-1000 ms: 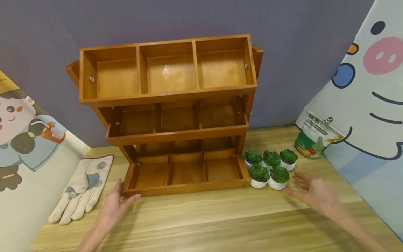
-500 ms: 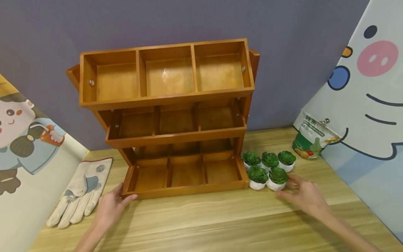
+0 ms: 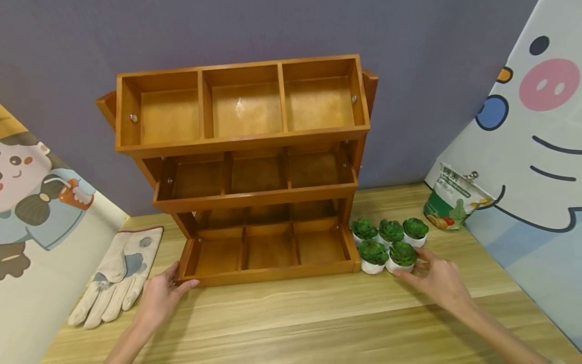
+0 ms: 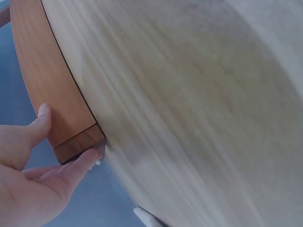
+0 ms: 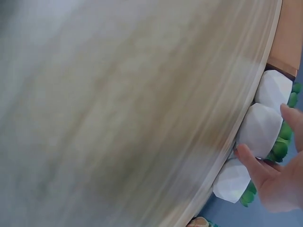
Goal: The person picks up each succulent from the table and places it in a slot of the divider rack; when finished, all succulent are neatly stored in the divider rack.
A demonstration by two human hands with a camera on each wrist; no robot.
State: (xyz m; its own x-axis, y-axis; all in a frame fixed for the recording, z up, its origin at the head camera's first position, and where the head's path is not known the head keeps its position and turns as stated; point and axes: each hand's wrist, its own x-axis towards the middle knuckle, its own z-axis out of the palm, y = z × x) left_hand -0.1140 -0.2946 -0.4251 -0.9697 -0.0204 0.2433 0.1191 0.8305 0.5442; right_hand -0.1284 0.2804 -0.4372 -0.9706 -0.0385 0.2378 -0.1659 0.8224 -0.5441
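Note:
A three-tier wooden shelf stands against the back wall, each tier divided into three compartments. My left hand holds its bottom front-left corner. In the left wrist view the thumb lies on the front board and the fingers reach round its end. Just right of the shelf, several small succulents in white faceted pots sit in two rows. My right hand has thumb and fingers on either side of the front-right potted succulent. The right wrist view shows its white pot between them.
A pair of pale work gloves lies left of the shelf. Behind the succulents, a green and white bag with a metal clip leans at the right wall. Cartoon-printed panels flank the wooden table.
My right hand has moved left from beside the front-right succulent and now has its pot between thumb and fingers. The left hand has closed in on the shelf's corner. The succulents have stayed put.

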